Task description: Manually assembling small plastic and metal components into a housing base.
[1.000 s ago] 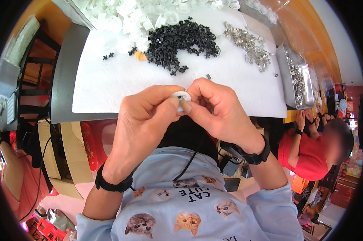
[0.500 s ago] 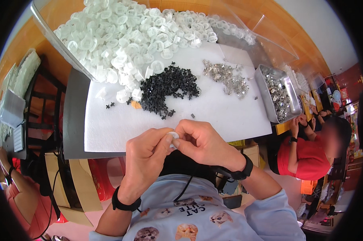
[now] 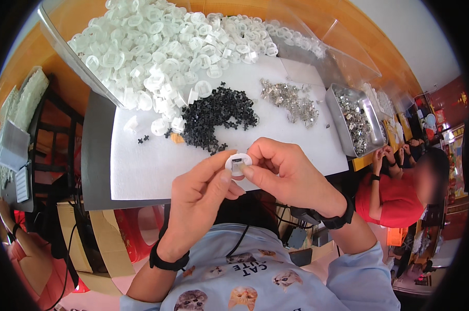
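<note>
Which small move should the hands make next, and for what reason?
Perhaps the right hand should press its thumb gently toward the recess of the white round plastic piece, while the left hand steadies it: both hands pinch the piece, and the right thumb's tip overlaps the recess's lower right side.

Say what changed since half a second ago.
Left hand and right hand moved forward and right over the white sheet. The white disc they hold went with them and shows more of its face. Nothing visibly taken or released. Black pile and metal tray stayed put.
</note>
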Available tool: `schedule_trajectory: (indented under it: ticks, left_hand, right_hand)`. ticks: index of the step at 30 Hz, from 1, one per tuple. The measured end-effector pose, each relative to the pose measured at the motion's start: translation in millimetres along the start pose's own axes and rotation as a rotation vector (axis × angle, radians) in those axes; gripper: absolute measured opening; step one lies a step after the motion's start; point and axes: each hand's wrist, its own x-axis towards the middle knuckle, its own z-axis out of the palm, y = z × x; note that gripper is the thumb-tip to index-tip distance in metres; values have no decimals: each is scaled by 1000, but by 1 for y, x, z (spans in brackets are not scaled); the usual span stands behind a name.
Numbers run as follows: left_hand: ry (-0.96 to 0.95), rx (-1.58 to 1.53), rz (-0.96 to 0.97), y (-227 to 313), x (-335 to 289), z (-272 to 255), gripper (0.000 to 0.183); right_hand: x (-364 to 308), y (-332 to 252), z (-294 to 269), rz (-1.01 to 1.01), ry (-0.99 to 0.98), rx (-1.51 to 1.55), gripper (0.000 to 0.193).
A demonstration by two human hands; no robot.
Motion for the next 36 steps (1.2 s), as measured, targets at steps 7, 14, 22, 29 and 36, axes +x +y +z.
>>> schedule_trajectory:
  ticks: [7,14,22,29,36]
  left_hand:
    - [-1,53,-52,7,-1,-5,30]
    - [45,57,-51,9,-4,-8,24]
    - [40,116,-5,10,-4,-10,16]
    - [93,268,97,1,-2,-9,15]
    - [88,206,11,-5,8,-8,26]
  right_hand:
    - [4,1,8,-18,-55,102,17]
    - [6,0,10,101,-186,51,7]
    - [6,1,14,-18,-143,51,16]
    - [11,3,17,-47,-128,56,15]
    - [12,6,0,56,-100,76,12]
